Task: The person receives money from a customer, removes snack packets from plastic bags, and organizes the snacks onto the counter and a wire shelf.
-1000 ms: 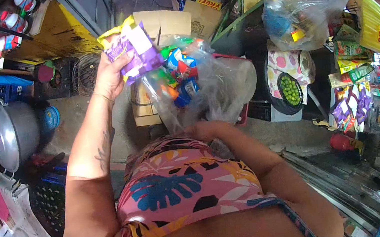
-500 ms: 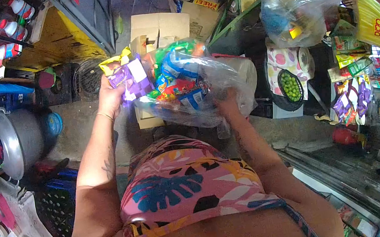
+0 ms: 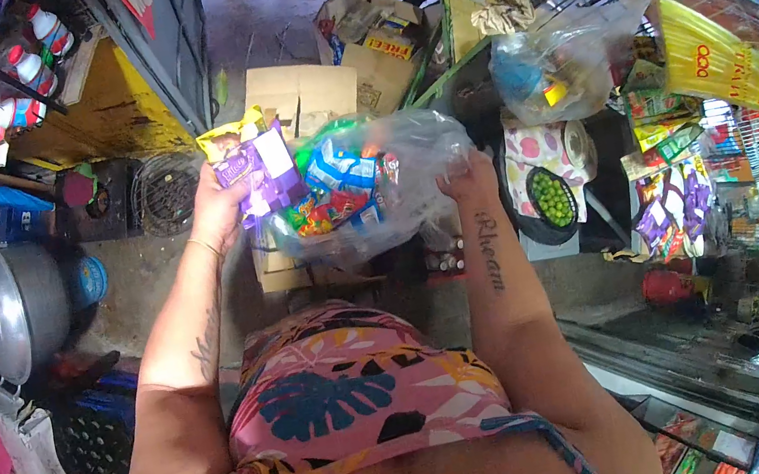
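Note:
My left hand (image 3: 218, 202) is closed around some snack packets (image 3: 262, 168), purple with a yellow one behind. Against their right side lies a clear plastic bag (image 3: 426, 153) filled with colourful snack packets (image 3: 340, 171) in blue, red and green. At the bag's right end, my right hand (image 3: 468, 179) grips the gathered plastic. Behind the bag stands an open cardboard box (image 3: 301, 93).
A large metal pot (image 3: 31, 303) stands at left, near a round wire grill (image 3: 167, 193). To the right are a basket of green fruit (image 3: 551, 199), another filled plastic bag (image 3: 564, 72) and hanging purple packets (image 3: 674, 210). A metal door (image 3: 154, 53) rises at upper left.
My right hand has moved up and slightly right, stretching the bag's end upward. My left hand still holds the purple packets. The whole view has shifted a little.

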The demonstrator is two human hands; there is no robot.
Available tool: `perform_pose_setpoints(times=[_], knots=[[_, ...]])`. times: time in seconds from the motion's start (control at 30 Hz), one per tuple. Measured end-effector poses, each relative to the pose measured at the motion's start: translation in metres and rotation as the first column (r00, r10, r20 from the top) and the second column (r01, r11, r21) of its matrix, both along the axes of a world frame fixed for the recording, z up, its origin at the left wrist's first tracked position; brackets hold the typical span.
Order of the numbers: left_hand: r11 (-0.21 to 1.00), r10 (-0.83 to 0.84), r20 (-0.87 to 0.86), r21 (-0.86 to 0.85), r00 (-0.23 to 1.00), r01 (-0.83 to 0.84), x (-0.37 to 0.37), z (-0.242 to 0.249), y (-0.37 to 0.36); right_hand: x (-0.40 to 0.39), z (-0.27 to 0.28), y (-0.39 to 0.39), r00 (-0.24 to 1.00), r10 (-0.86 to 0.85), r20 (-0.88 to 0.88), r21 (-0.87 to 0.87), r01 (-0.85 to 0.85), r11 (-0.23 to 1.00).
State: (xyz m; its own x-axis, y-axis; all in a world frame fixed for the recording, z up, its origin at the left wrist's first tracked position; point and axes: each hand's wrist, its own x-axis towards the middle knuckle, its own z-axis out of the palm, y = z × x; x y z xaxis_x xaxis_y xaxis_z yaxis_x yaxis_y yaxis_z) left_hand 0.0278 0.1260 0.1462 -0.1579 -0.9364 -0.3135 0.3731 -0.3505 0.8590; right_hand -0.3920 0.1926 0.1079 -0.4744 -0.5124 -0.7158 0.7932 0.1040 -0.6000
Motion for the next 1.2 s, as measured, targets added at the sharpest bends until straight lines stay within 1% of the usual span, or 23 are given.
perform_pose_setpoints(times=[0.03, 0.1, 0.17, 0.2, 0.27, 0.3, 0.33, 0.37, 0.43, 0.47, 0.5, 0.57, 0.6, 0.63, 0.67, 0.73, 0.77, 0.8, 0.9, 1.0, 1.1, 1.17, 1.2], knots=[[1.000, 0.021, 0.004, 0.002, 1.000, -0.021, 0.000, 0.000, 0.000, -0.010, -0.007, -0.006, 1.000, 0.013, 0.020, -0.031, -0.012, 0.999], [0.999, 0.042, -0.006, -0.004, 0.999, -0.042, 0.001, -0.001, 0.002, -0.016, -0.004, -0.011, 0.983, 0.176, -0.058, -0.128, -0.182, 0.975], [0.998, 0.056, -0.025, 0.003, 0.998, -0.056, 0.007, -0.002, 0.006, -0.008, 0.010, -0.011, 0.944, 0.312, -0.108, -0.272, -0.330, 0.904], [0.998, 0.066, -0.038, 0.004, 0.997, -0.066, 0.009, -0.004, 0.007, 0.015, 0.034, -0.014, 0.921, 0.371, -0.122, -0.373, -0.389, 0.842], [0.996, 0.084, -0.032, 0.015, 0.996, -0.084, 0.019, -0.021, 0.011, 0.126, 0.133, -0.001, 0.800, 0.513, -0.311, -0.397, -0.599, 0.695], [0.997, 0.081, -0.038, 0.018, 0.996, -0.080, 0.026, -0.029, 0.013, 0.149, 0.106, 0.010, 0.312, 0.556, -0.771, -0.059, -0.904, 0.424], [0.997, 0.072, -0.039, 0.024, 0.997, -0.071, 0.028, -0.032, 0.019, 0.173, 0.080, 0.022, -0.235, 0.278, -0.932, 0.322, -0.888, 0.329], [0.995, 0.095, 0.011, -0.028, 0.995, -0.095, 0.028, -0.029, 0.027, 0.199, 0.092, 0.022, -0.384, 0.343, -0.857, 0.428, -0.902, 0.061], [0.990, 0.094, -0.256, 0.123, 0.962, -0.064, 0.038, -0.038, 0.029, 0.252, 0.116, 0.024, -0.692, 0.318, -0.648, 0.504, -0.703, -0.501], [0.980, 0.108, -0.379, 0.198, 0.919, -0.033, 0.047, -0.049, 0.032, 0.255, 0.104, 0.030, -0.637, 0.370, -0.677, 0.412, -0.744, -0.527], [0.987, 0.137, -0.305, 0.126, 0.942, -0.103, 0.050, -0.073, 0.040, 0.258, 0.092, 0.037, -0.582, 0.423, -0.695, 0.315, -0.775, -0.548], [0.931, 0.201, -0.289, 0.352, 0.936, -0.091, 0.058, -0.098, 0.047, 0.258, 0.077, 0.038, -0.696, 0.411, -0.588, 0.433, -0.701, -0.567], [0.884, 0.232, -0.275, 0.461, 0.933, -0.084, 0.063, -0.113, 0.052, 0.256, 0.064, 0.039, -0.687, 0.410, -0.599, 0.433, -0.710, -0.555], [0.977, 0.148, -0.042, 0.160, 0.988, -0.139, 0.078, -0.177, 0.059, 0.254, 0.049, 0.039, -0.678, 0.410, -0.611, 0.433, -0.719, -0.544], [0.983, 0.126, 0.109, 0.118, 0.986, -0.139, 0.077, -0.178, 0.062, 0.254, 0.041, 0.040, -0.667, 0.410, -0.623, 0.429, -0.729, -0.534], [0.992, 0.083, 0.408, 0.049, 0.909, -0.112, 0.068, -0.167, 0.071, 0.257, 0.045, 0.036, -0.712, 0.462, -0.528, 0.460, -0.697, -0.550], [0.990, 0.051, 0.400, 0.099, 0.915, -0.098, 0.062, -0.140, 0.074, 0.259, 0.046, 0.036, -0.733, 0.482, -0.479, 0.475, -0.679, -0.560], [0.982, 0.037, 0.380, 0.155, 0.924, -0.103, 0.058, -0.129, 0.075, 0.261, 0.039, 0.039, -0.704, 0.490, -0.514, 0.451, -0.708, -0.543], [0.954, 0.030, 0.289, 0.278, 0.957, -0.114, 0.057, -0.124, 0.071, 0.266, 0.024, 0.040, -0.645, 0.514, -0.566, 0.408, -0.761, -0.505], [0.957, 0.051, 0.283, 0.261, 0.958, -0.129, 0.049, -0.104, 0.070, 0.268, 0.021, 0.039, -0.644, 0.550, -0.531, 0.410, -0.764, -0.499], [0.951, -0.011, 0.360, 0.291, 0.933, -0.101, 0.052, -0.108, 0.069, 0.262, 0.018, 0.041, -0.624, 0.566, -0.539, 0.397, -0.780, -0.483], [0.963, -0.007, 0.346, 0.255, 0.938, -0.087, 0.051, -0.107, 0.071, 0.260, 0.041, 0.037, -0.605, 0.552, -0.574, 0.378, -0.794, -0.477], [0.969, -0.005, 0.339, 0.235, 0.941, -0.080, 0.050, -0.106, 0.071, 0.259, 0.040, 0.039, -0.640, 0.530, -0.557, 0.442, -0.768, -0.463]])
